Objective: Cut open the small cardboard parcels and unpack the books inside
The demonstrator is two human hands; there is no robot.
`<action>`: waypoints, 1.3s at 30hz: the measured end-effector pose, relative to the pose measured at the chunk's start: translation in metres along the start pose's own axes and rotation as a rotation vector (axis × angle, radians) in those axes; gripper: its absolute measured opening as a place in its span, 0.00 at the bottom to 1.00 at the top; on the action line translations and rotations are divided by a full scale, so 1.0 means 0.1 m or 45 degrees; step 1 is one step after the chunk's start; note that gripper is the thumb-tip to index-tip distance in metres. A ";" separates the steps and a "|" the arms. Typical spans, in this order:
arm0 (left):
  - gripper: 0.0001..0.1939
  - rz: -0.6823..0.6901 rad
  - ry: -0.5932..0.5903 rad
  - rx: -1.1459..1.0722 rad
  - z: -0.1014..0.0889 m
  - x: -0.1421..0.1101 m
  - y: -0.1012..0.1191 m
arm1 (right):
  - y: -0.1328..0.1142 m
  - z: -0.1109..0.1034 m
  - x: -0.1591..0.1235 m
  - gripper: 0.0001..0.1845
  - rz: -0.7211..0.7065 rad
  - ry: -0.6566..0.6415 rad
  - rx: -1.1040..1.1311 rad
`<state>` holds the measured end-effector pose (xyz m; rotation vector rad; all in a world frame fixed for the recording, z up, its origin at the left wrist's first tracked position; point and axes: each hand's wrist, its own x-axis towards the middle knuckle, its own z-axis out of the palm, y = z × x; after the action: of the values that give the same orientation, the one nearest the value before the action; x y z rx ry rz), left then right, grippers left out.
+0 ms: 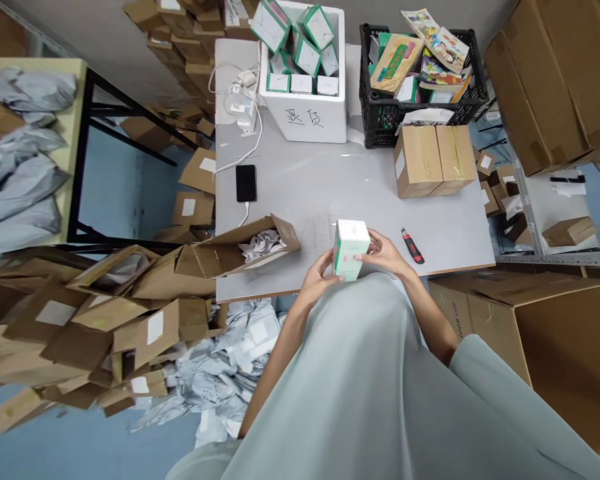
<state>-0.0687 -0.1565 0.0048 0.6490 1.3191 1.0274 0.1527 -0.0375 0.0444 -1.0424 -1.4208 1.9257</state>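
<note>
Between my two hands, at the front edge of the table, is a small white and green product box (351,248). My left hand (319,277) is closed on its left side, and my right hand (384,253) grips the right side with the thumb on the front. The box stands upright, with its white top flap end facing up. Right of my right hand lies a red and black utility knife (413,247). An opened brown carton (247,250) with crumpled paper inside sits left of my left hand.
A white foam bin (307,120) full of similar boxes stands at the back. Beside it are a black crate (375,127) of books and two taped cartons (433,163). A phone (246,183) is plugged in at left. Cartons (155,333) and grey mailing bags (230,367) cover the floor.
</note>
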 end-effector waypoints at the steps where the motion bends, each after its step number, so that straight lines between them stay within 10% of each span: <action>1: 0.47 0.056 0.064 0.051 0.00 0.03 0.02 | -0.02 0.03 -0.07 0.51 -0.027 -0.027 -0.043; 6: 0.26 0.438 0.273 0.269 0.03 0.11 0.24 | -0.13 0.18 -0.44 0.40 -0.150 0.008 -0.423; 12: 0.25 0.519 0.239 0.267 0.11 0.08 0.42 | -0.17 0.29 -0.60 0.30 -0.312 0.033 -0.589; 24: 0.44 0.229 0.056 0.107 0.08 -0.07 0.46 | -0.06 0.13 -0.22 0.43 -0.106 0.475 0.013; 39: 0.44 -0.077 0.124 -0.130 0.14 -0.08 0.49 | 0.34 0.25 -0.20 0.56 0.012 0.312 0.203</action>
<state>-0.0659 -0.1400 0.0538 0.4844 1.3535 1.0807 0.1441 -0.0773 0.0219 -1.1642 -1.1107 1.8129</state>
